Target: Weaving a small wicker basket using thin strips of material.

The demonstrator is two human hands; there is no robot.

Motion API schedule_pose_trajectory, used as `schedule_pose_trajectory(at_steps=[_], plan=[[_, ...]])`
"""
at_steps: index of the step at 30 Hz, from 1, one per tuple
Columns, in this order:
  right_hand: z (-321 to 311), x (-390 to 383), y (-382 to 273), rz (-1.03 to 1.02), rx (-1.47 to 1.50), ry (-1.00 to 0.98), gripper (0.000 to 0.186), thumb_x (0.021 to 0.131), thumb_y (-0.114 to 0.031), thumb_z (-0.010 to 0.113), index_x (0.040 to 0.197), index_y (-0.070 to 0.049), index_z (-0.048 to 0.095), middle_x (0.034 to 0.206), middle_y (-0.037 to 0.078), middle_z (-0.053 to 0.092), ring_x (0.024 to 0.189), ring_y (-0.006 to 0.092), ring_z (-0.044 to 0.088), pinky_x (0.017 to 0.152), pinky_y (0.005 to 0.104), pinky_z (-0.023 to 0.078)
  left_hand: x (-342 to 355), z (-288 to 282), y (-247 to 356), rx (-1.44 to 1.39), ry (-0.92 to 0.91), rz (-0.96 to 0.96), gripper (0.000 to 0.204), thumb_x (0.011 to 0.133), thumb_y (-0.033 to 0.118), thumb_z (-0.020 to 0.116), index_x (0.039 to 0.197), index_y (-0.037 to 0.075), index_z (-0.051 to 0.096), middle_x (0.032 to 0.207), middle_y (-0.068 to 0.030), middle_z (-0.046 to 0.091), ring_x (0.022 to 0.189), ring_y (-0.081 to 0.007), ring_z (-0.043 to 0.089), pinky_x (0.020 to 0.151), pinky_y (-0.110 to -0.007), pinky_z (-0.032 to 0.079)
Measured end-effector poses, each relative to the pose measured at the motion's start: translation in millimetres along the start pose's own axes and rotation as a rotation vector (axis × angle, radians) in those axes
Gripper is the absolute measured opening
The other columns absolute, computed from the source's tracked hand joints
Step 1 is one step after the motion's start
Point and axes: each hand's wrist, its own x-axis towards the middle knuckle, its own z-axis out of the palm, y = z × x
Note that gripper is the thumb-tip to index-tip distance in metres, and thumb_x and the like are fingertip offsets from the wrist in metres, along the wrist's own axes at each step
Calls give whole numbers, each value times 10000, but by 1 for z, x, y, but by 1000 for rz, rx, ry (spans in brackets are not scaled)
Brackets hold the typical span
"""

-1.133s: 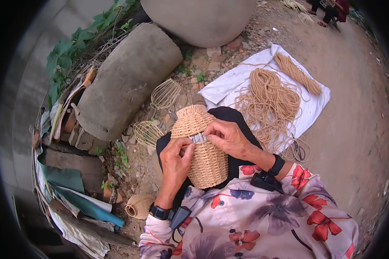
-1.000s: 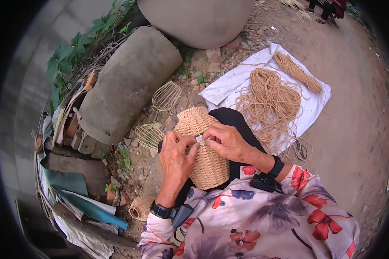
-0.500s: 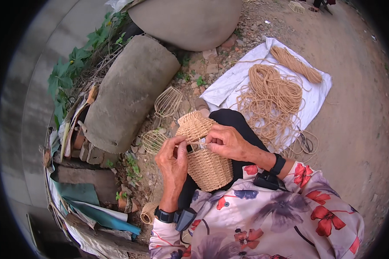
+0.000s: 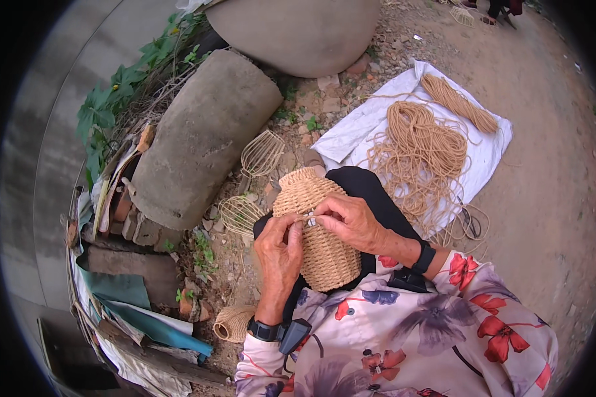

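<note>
A straw-coloured woven basket (image 4: 331,258) with a narrowed neck lies on my lap across dark trousers, its neck pointing away from me. Over its middle, my left hand (image 4: 279,248) pinches a short length of straw-coloured cord (image 4: 304,217) between thumb and forefinger. Close beside it, my right hand (image 4: 353,221) has its fingertips closed on the same cord. A small whitish gap in the weave shows just under the fingertips. Both hands partly cover the basket, and the cord's ends are hidden.
A white sheet (image 4: 351,132) at the right holds a loose heap of cord (image 4: 425,142) and a bundled hank (image 4: 458,102). Bare basket frames (image 4: 263,153) and a small woven basket (image 4: 234,324) lie at my left, by a big curved slab (image 4: 205,139).
The basket has turned, so its neck and body now show as one continuous woven surface, with only a small gap visible. My left hand has shifted right, nearer my right hand.
</note>
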Motion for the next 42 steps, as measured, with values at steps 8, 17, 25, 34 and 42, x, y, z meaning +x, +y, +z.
schedule_pose_trajectory(at_steps=[8,17,25,34,42], plan=[[-3,-6,0,-37,-144,32,129,752,0,617,829,-24,516,753,108,525,645,292,571,565,372,459,7,-11,6,100,-150,50,285,889,-4,546,1151,84,613,842,-143,688,728,-225,678,654,-327,512],[4,1,-6,-164,-237,-60,132,752,-6,598,837,-25,499,797,131,493,704,331,564,607,418,461,18,-11,0,116,-313,135,371,850,-42,541,1187,103,599,782,-155,634,659,-279,632,615,-336,489],[-4,6,-2,60,11,-61,156,733,35,564,872,-6,509,807,109,519,645,249,570,591,361,465,11,-14,3,33,-185,36,308,793,-71,554,1067,59,609,690,-21,568,613,-77,531,567,-255,446],[-6,4,15,24,95,-100,164,721,69,516,866,5,555,812,52,537,624,108,527,549,256,425,-3,-16,-13,-295,-160,-191,164,793,-75,577,920,27,560,754,15,575,645,-48,530,588,-211,443],[-2,6,-10,-245,-292,-130,153,731,-83,639,859,-56,558,817,83,491,755,246,575,607,362,461,3,-10,-11,-432,-278,-261,176,831,-29,564,980,51,515,810,-4,575,664,-69,529,577,-214,450]])
